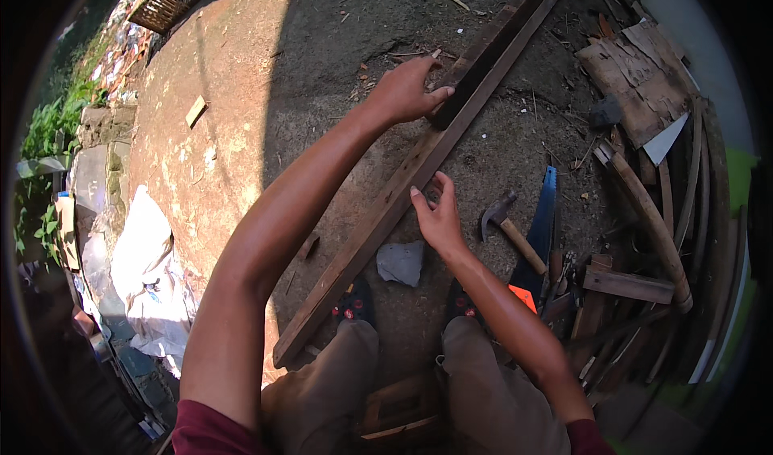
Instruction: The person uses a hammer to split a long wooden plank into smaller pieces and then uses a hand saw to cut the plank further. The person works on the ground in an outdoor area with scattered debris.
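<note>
A long wooden beam (385,204) runs diagonally from beside my left knee to the far right. On its far part lies a second, darker beam (488,53), its near end close to my left hand. My left hand (407,93) grips that dark beam near this end, thumb on the near side; its other fingers are partly hidden. Beside the long beam's near edge is my right hand (440,217), its fingers curled but apart and its thumb tip at the wood. I see nothing held in it. A grey stone slab (400,262) lies below the beam.
Right of my right hand lie a claw hammer (513,232) and a handsaw (541,221) with a blue blade. Scrap wood and poles (644,221) pile up at the right. A white sack (149,274) lies at the left, and a small wood block (196,111) on sunlit ground.
</note>
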Demonstrator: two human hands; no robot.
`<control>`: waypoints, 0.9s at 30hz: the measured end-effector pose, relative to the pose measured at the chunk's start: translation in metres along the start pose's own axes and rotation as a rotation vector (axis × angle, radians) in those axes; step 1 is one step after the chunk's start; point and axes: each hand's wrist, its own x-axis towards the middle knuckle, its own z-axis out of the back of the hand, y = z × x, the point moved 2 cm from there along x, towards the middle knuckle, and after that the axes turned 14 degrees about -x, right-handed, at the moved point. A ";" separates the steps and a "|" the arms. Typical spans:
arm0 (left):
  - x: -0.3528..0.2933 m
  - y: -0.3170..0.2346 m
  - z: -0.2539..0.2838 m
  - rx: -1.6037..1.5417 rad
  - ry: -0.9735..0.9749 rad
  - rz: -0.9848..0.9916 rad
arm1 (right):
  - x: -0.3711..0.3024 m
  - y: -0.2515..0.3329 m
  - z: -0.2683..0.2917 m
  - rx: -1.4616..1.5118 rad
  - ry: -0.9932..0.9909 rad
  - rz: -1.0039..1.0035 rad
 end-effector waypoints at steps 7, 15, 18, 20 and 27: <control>-0.245 0.060 -0.015 -0.154 0.070 0.574 | 0.006 -0.026 -0.018 0.257 0.198 -0.362; -0.279 0.063 -0.015 -0.069 -0.172 0.585 | 0.001 0.019 -0.045 0.300 0.351 -0.189; -0.257 0.066 0.025 -0.021 -0.278 0.507 | 0.026 0.049 -0.051 0.410 0.386 -0.108; -0.230 0.072 0.050 0.019 -0.306 0.406 | 0.055 0.052 -0.056 0.467 0.412 -0.093; -0.222 0.126 0.029 0.113 -0.417 0.322 | 0.068 0.038 -0.049 -0.046 0.276 0.022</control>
